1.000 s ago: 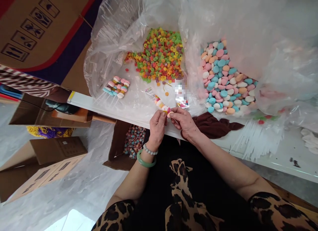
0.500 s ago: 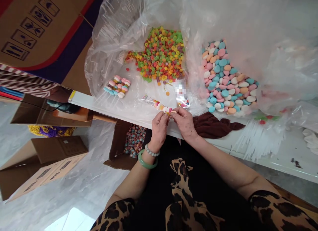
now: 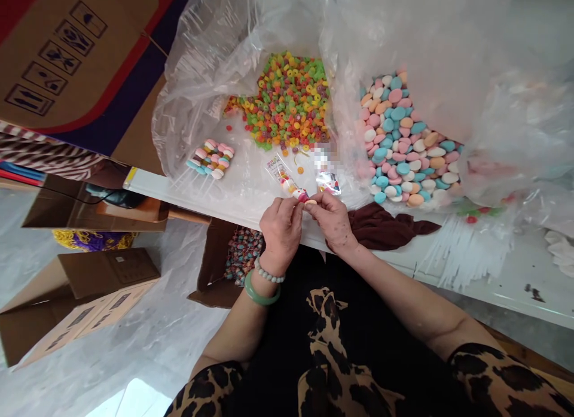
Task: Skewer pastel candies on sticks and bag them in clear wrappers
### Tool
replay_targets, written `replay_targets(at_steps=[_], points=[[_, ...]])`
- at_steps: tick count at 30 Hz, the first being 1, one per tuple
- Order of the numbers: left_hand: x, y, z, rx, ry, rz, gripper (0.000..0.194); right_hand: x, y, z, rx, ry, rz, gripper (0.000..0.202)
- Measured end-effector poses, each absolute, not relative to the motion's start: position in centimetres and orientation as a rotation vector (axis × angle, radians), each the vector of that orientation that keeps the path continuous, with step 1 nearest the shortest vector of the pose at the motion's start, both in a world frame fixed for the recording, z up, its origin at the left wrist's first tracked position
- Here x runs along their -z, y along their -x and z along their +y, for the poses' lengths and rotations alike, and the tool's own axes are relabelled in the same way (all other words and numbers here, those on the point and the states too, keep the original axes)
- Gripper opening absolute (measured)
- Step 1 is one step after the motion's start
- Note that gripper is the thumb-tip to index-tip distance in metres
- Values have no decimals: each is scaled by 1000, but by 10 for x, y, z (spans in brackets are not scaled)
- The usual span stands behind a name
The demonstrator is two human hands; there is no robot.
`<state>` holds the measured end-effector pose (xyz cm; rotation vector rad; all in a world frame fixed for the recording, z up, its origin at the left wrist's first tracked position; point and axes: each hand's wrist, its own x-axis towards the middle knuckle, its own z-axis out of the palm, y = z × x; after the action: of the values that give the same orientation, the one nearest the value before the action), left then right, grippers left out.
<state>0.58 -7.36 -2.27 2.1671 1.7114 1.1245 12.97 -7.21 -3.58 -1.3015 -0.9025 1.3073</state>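
Observation:
A narrow clear candy bag (image 3: 287,179) with coloured print has sweets inside and slants up and left from my fingertips. My left hand (image 3: 281,230) pinches its lower end between thumb and fingers. Close beside it, my right hand (image 3: 332,221) is closed in a pinch at the same end, thumb tip against the bag. What lies between the fingertips is mostly hidden. A few flat printed bags (image 3: 328,180) lie just beyond my right hand. Skewered marshmallow-like candies (image 3: 210,157) on white sticks rest to the left.
Ring-shaped gummies (image 3: 291,100) are heaped on plastic sheeting. Pastel oval candies (image 3: 399,142) spread at right. A brown cloth (image 3: 388,227) lies by my right wrist, with white sticks (image 3: 469,249) farther right. Below the table edge stands a cardboard box (image 3: 210,264) of wrapped candies (image 3: 242,252).
My left hand has shifted slightly left and its fingers have turned more over the bag's end. The bag now stands at a steeper angle. My right hand keeps nearly the same place.

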Motion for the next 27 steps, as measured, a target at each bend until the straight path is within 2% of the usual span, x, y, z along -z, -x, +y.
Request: replay_targets(at_steps=[9,15,21,24,27], points=[[27,-4,-72,-902,-2466,1788,15,38,-133,-73,-1423,1270,-852,16],[23,3,-67,-879,-2421,1780,27,36,-133,-71,-1593,1222,-675,15],[22,7,-67,-732,-2611,1700,27,30,-132,-71,-1619,1221,-611,18],[28,7,-71,-868,-2441,1750,25,28,-130,-73,-1625,1224,-648,17],[31,7,-74,-1238,-1994,1801,27,26,-129,-74,-1649,1197,-667,16]])
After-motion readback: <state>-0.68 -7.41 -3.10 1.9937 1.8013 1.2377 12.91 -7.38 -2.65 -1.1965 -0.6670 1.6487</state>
